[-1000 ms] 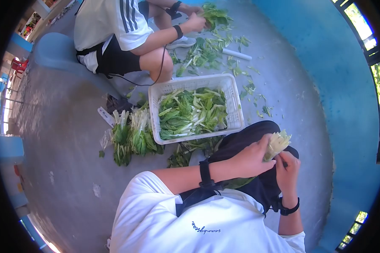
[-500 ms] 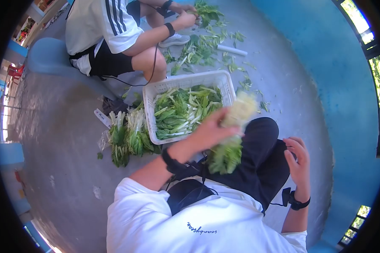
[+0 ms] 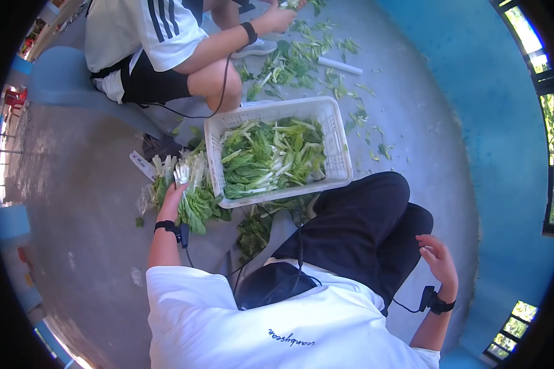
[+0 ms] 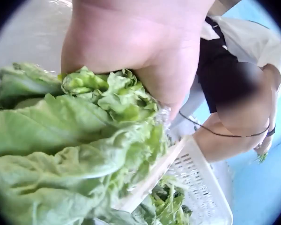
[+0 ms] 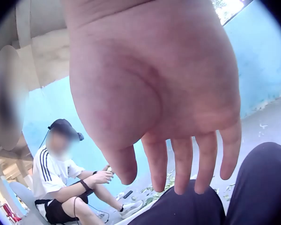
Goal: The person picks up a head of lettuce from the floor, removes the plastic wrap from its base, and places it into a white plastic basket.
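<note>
My left hand (image 3: 173, 200) is down at the pile left of the white crate, gripping a bunch of leafy greens (image 4: 70, 136). Its pale cut stalks (image 3: 181, 171) point away from me and its leaves spread back under my wrist. In the left wrist view the fingertips are hidden behind the leaves. More bunched greens (image 3: 200, 169) lie right beside this one, against the crate. Off to the right of my knee, my right hand (image 3: 441, 261) hangs in the air holding nothing, its fingers loosely extended in the right wrist view.
A white plastic crate (image 3: 340, 138) holds loose green leaves and stalks. Another person (image 3: 160, 55) sits on a grey-blue chair (image 3: 61, 77), handling greens. Scattered leaves (image 3: 289, 64) and a pale tube (image 3: 340, 66) lie on the floor. A blue wall (image 3: 437, 67) stands to the right.
My left hand has carried the bunch from over my knee, across the front of the crate, to the pile on the left. The right hand has come away from the bunch and moved right.
</note>
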Demonstrator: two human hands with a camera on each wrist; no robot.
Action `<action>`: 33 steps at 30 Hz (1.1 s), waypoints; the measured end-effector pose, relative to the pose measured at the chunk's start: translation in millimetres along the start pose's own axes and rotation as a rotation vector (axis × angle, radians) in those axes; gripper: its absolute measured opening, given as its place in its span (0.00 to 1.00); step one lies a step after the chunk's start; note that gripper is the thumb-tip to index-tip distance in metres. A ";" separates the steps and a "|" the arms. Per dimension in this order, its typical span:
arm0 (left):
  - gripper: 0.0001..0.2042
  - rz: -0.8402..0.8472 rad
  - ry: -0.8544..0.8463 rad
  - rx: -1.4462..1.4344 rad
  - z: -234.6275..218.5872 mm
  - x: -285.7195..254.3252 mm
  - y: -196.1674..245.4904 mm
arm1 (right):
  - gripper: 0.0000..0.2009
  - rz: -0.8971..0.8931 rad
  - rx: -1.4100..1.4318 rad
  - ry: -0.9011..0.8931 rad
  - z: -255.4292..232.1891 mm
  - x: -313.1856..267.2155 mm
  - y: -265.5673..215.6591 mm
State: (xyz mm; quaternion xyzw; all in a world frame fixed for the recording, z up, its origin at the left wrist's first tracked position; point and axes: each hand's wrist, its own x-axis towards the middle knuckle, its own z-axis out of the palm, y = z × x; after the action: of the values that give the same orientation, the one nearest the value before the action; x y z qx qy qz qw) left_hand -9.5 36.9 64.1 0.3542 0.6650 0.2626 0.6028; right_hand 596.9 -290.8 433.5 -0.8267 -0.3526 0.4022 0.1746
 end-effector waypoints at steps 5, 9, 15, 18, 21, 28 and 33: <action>0.29 0.007 0.039 0.413 -10.2 55.2 -51.2 | 0.15 0.109 -0.050 0.010 11.0 -8.0 1.7; 0.27 0.019 -0.054 0.665 -0.6 33.1 31.6 | 0.14 0.147 0.001 0.027 14.9 -18.6 8.3; 0.39 0.112 0.115 0.871 21.1 73.0 -45.6 | 0.14 0.191 -0.050 0.023 21.1 -23.0 2.5; 0.45 -0.077 0.000 1.101 56.9 31.9 -31.8 | 0.14 0.207 -0.028 0.019 30.3 -24.2 4.1; 0.44 -0.050 -0.016 1.140 62.4 25.8 -45.1 | 0.14 0.184 -0.050 0.033 36.5 -29.6 -3.6; 0.38 0.135 -0.025 1.008 33.2 53.2 -57.1 | 0.14 0.163 -0.050 0.044 31.5 -23.5 -4.4; 0.27 0.333 0.339 0.838 64.7 31.1 14.4 | 0.13 0.232 -0.046 0.012 23.4 -9.1 7.6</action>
State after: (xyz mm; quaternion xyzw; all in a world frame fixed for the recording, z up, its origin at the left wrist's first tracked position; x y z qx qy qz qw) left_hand 55.9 65.2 47.4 0.6205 0.7367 0.1191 0.2412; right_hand 577.9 -302.5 419.7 -0.8682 -0.2625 0.4065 0.1099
